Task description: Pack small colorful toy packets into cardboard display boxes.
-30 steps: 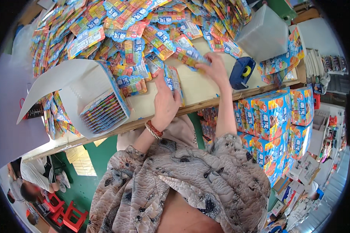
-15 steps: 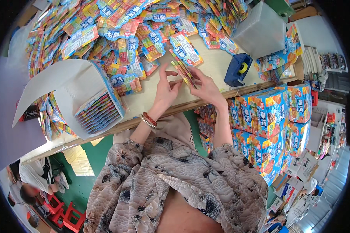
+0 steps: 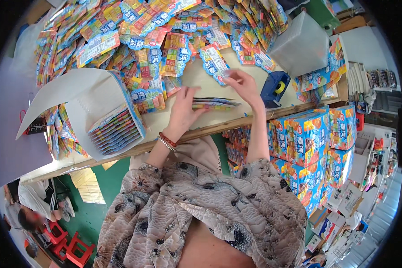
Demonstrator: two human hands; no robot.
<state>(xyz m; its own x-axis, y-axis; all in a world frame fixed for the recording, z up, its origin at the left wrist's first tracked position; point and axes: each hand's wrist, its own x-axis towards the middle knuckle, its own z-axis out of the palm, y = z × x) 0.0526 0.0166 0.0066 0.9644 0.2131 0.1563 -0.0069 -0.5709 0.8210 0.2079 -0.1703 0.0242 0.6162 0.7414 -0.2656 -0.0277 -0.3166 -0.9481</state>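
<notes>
My left hand is closed on one end of a small stack of flat colourful packets, held edge-up just above the table. My right hand is up and to the right of the stack. Its thumb and fingers pinch the lower right edge of a single flat packet with a white label side up. Left of my hands, a white-lined carton lies with its flap spread open. A row of similar packets stands inside it.
A big heap of packets covers the table's far side. To the right are a blue tape dispenser and a translucent plastic bin. Packed printed cartons are stacked beyond the table's front edge. Red stools stand lower left.
My right hand has left the stack and moved right and out to the single packet, which has turned slightly. The stack in my left hand has swung from slanting to nearly level.
</notes>
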